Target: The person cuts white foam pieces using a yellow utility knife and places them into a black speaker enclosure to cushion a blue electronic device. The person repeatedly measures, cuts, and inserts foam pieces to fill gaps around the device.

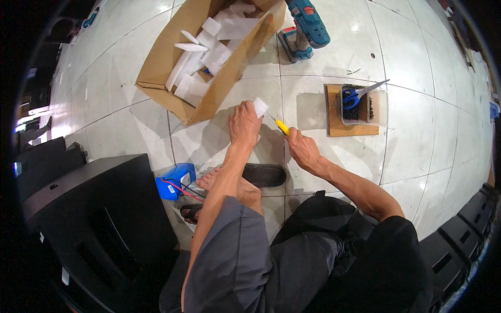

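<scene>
My left hand is closed on a small white foam piece, which sticks out past the fingers above the tiled floor. My right hand grips a yellow-handled tool with a thin metal shaft or blade; I cannot tell which. Its tip points up and left, at the foam's lower right edge. Whether tip and foam touch is too small to make out. Just beyond my left hand stands an open cardboard box holding loose white foam pieces.
A teal cordless drill stands beyond the box's right side. To the right, blue-handled scissors rest in a clear plastic container on a wooden board. A blue wired pack lies by my foot. Black speaker-like cabinets stand at left.
</scene>
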A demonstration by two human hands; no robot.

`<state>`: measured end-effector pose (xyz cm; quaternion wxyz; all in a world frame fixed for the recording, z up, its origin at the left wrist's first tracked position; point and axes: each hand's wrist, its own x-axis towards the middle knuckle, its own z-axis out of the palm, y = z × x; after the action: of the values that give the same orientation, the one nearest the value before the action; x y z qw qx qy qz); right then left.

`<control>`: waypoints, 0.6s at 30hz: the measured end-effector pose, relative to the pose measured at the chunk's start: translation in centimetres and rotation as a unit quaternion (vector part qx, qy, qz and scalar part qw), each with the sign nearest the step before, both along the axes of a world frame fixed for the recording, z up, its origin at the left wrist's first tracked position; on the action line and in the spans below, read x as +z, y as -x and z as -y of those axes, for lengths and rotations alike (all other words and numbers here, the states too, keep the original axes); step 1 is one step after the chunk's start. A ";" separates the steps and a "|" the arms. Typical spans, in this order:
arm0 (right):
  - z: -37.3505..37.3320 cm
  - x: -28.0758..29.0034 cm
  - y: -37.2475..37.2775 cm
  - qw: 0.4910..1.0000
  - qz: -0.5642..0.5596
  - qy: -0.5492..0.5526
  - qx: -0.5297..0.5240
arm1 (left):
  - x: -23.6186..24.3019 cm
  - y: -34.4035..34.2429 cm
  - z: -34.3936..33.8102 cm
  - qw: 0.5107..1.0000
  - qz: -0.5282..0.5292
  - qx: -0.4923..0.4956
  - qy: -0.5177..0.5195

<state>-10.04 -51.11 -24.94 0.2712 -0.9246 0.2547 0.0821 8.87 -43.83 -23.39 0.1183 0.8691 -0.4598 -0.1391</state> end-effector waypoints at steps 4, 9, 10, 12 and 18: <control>0.4 -0.5 -0.8 1.000 -0.002 0.009 0.016 | 0.0 -0.1 0.0 1.000 0.007 0.002 0.012; 0.5 -0.3 -0.4 1.000 -0.027 -0.002 0.016 | 0.1 -0.1 0.0 1.000 -0.005 0.009 0.002; 0.5 -0.5 -0.4 1.000 -0.018 0.010 0.021 | 0.0 0.0 0.0 1.000 -0.005 0.009 0.003; 0.7 -1.0 -0.7 0.999 0.000 0.033 0.031 | -0.1 -0.1 0.1 1.000 0.004 0.011 0.007; 0.4 -1.7 -0.7 0.999 -0.020 0.033 0.014 | 0.9 0.7 0.3 0.999 0.029 0.018 0.038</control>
<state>-9.37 -51.52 -26.59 0.2339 -0.9347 0.2498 0.0957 8.20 -44.15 -22.52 0.1400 0.8759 -0.4520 -0.0942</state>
